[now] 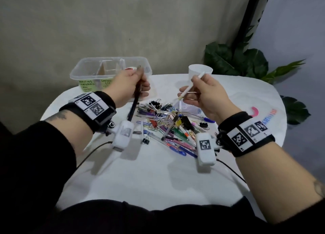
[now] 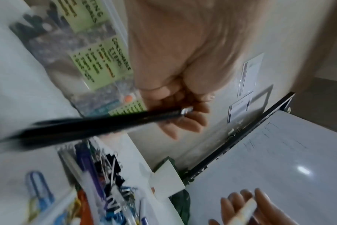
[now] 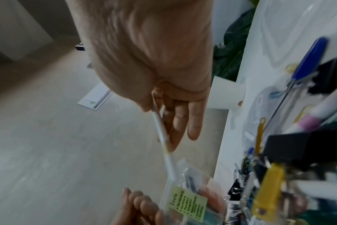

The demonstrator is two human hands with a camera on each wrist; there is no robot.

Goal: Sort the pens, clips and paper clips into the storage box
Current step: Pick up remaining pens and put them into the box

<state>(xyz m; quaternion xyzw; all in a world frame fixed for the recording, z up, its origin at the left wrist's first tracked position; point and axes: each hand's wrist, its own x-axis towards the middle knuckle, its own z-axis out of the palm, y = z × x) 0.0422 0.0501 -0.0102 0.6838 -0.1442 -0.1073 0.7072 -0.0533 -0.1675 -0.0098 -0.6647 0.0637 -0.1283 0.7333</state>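
Observation:
My left hand (image 1: 133, 83) grips a black pen (image 1: 134, 104) (image 2: 98, 124), held above the table just in front of the clear storage box (image 1: 82, 71). The box has dividers and green labels (image 2: 90, 16) on its front wall. My right hand (image 1: 200, 91) pinches a thin white pen (image 1: 189, 88) (image 3: 162, 134), raised over the pile. Between the hands lies a heap of pens, black binder clips and coloured paper clips (image 1: 168, 124) on the white table (image 1: 140, 177).
A white paper cup (image 1: 199, 71) stands behind my right hand. A leafy plant (image 1: 235, 61) sits beyond the table's back right edge. A pink curved object (image 1: 255, 111) lies at the right. Cables run from the wrist cameras across the table.

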